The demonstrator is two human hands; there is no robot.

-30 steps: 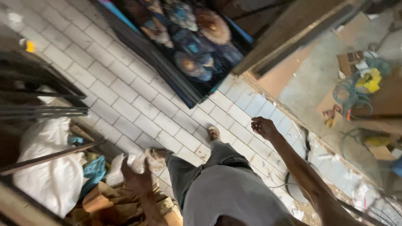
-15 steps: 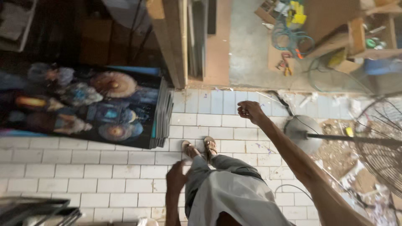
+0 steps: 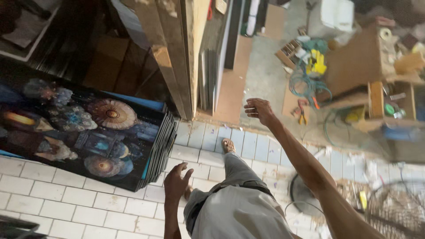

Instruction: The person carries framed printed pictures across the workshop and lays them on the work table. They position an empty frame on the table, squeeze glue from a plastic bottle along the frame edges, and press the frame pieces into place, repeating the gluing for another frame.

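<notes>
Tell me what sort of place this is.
Probably a workshop or storeroom: a stack of dark printed panels on the white tiled floor, wooden boards leaning upright, and tangled cables and tools on bare concrete.

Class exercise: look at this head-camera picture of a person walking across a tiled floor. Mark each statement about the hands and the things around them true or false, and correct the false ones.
1. Both hands are empty. True: the left hand and right hand hold nothing.
2. The stack of printed panels lies on the white tiled floor. True.
3. The right hand grips the yellow tool. False: the tool lies apart among the cables on the concrete.
4. The person is barefoot. False: a sandal shows on the forward foot.
5. The left hand rests on the panels. False: it hangs free beside their edge.
</notes>
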